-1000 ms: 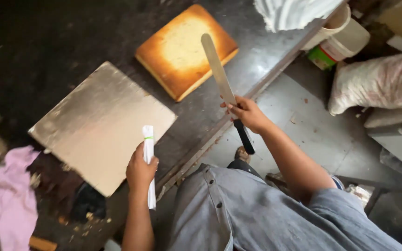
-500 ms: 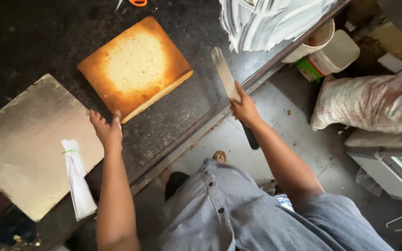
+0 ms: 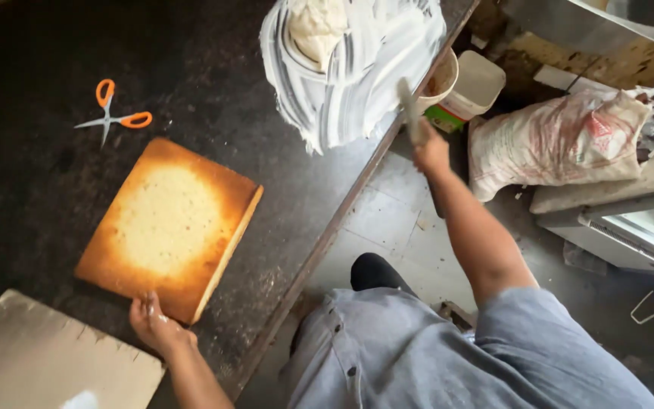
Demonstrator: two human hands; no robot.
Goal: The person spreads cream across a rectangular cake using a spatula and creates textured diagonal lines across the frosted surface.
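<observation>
Dark worktop [image 3: 32, 189]: your left hand [image 3: 157, 326] presses loosely curled fingers against the sponge slab [image 3: 169, 227]; your right hand [image 3: 431, 151] is clenched around the palette knife [image 3: 409, 110].

The cake slab [image 3: 168, 227] looked porous and matt, its crust browned at the edges. The worktop [image 3: 32, 167] was dark, rough and speckled. The cream bowl [image 3: 350, 68] showed glossy white smears. The scissors [image 3: 115, 117] had shiny metal blades (handles of orange plastic). The board [image 3: 47, 363] looked like dull cardboard.
</observation>
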